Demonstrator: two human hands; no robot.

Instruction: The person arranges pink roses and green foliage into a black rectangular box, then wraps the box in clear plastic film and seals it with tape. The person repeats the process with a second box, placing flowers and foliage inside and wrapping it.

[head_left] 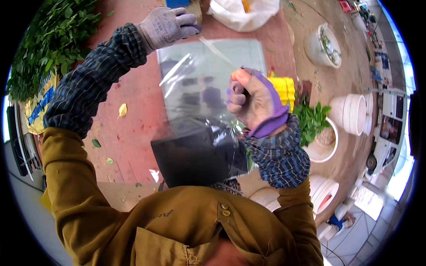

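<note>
My left hand (171,29), in a greyish-white glove, reaches to the far side of the table with its fingers stretched out. Just beyond its fingertips stands a beige block (194,12) with a blue object beside it. From near those fingertips a narrow clear strip (216,49) runs to my right hand (257,97). That hand is closed, its purple-edged glove leaving the thumb tip bare, and the strip's end is hidden in the fingers. Below lies a pale glassy sheet (244,51), with crinkled clear film (177,73) over it. A black panel (191,155) is nearest my body.
Leafy green stems (53,44) are heaped at the far left of the red table (137,95). A white sack (244,15) sits at the far edge, a yellow ribbed object (282,90) to the right. White buckets (346,115) and a potted plant (313,119) stand on the floor.
</note>
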